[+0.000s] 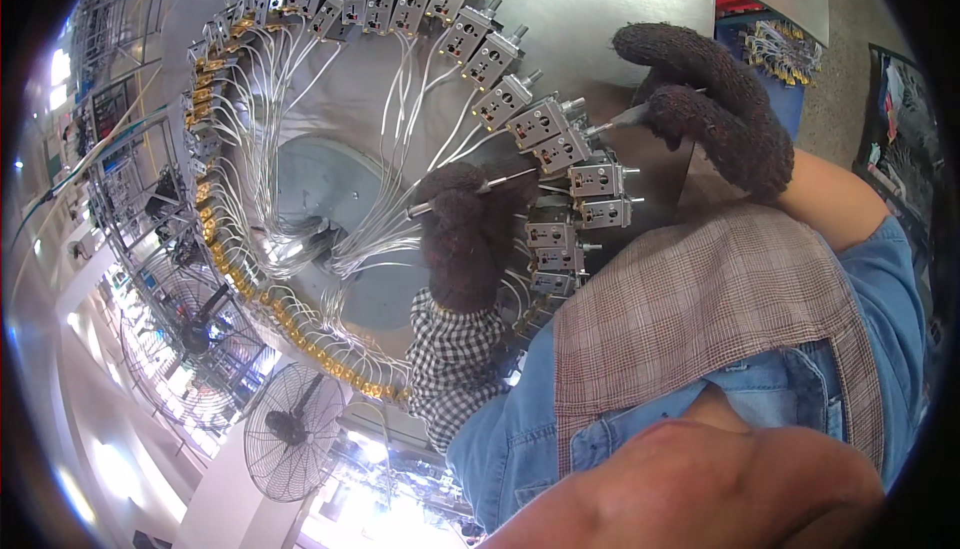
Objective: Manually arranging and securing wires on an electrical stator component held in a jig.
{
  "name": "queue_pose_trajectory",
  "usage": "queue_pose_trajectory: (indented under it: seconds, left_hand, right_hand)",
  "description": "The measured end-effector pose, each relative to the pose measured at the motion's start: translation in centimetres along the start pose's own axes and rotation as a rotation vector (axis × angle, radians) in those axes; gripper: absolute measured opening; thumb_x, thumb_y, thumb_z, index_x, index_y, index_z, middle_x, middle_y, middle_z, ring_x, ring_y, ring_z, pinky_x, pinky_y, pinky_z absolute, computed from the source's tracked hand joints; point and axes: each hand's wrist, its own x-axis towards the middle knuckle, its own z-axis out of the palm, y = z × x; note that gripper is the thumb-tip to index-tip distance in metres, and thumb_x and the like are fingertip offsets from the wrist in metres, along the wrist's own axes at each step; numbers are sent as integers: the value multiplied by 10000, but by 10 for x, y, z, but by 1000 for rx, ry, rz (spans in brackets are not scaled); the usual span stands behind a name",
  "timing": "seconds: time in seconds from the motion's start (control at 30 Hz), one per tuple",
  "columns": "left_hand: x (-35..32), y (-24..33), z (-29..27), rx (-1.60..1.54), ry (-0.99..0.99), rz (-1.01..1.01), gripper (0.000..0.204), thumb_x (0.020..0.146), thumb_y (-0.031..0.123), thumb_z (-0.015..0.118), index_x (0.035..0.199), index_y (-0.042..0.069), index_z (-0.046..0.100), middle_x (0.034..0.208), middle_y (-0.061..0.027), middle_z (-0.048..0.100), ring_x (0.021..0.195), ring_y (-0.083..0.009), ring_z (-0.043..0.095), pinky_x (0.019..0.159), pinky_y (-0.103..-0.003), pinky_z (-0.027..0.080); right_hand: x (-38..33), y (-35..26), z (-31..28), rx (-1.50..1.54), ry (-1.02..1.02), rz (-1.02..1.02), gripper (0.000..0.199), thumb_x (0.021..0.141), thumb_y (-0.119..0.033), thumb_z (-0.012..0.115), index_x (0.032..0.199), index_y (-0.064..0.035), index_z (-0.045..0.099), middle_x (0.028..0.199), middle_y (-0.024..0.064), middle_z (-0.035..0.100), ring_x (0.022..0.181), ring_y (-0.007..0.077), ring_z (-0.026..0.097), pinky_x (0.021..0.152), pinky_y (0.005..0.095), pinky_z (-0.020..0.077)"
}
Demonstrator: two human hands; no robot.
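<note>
Silver metal control boxes (540, 121) with short threaded shafts stand in an arc along the rim of a round metal table, thin white leads running inward from them. My left hand (465, 234), in a dark knitted glove, is closed around a slim metal rod (508, 180) that points at one of the right-hand boxes. My right hand (715, 99), gloved alike, pinches a pale grey tapered piece (628, 118) by the shaft of that part of the row. Its upper finger is stretched out. The grey piece's kind is partly hidden by the glove.
White leads (385, 234) gather at the table's centre. Brass-coloured pieces (245, 284) line its left and near rim. A standing fan (290, 427) is at lower left. At upper right, a blue bin (790, 107) lies beside a bundle of brass-tipped leads (783, 52).
</note>
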Motion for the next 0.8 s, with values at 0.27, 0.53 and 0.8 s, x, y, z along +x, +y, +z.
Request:
queue_pose_trajectory:
  seconds: [0.27, 0.53, 0.8]
  left_hand:
    - [1, -2, 18, -504, 40, -158, 364, 853, 325, 526, 1133, 132, 394, 1068, -159, 550, 957, -353, 563, 818, -496, 478]
    - [2, -6, 17, 513, -139, 107, 293, 949, 231, 246, 1123, 18, 346, 1111, -270, 495, 1076, -376, 491, 926, -444, 412]
    - [0, -6, 18, -461, -48, -111, 400, 942, 321, 234, 1172, 4, 315, 1145, -284, 459, 1056, -411, 492, 914, -478, 417]
  right_hand:
    - [2, 4, -4, -215, -61, -212, 370, 879, -218, 508, 1214, -66, 472, 1143, 88, 535, 823, 143, 573, 721, 277, 488]
    - [0, -6, -4, 1, -87, 81, 315, 885, -178, 492, 1169, -41, 502, 1163, 102, 529, 900, 171, 583, 753, 303, 489]
    - [6, -14, 2, -223, -57, -174, 299, 846, -144, 537, 1124, -35, 525, 1123, 133, 542, 893, 206, 593, 764, 302, 493]
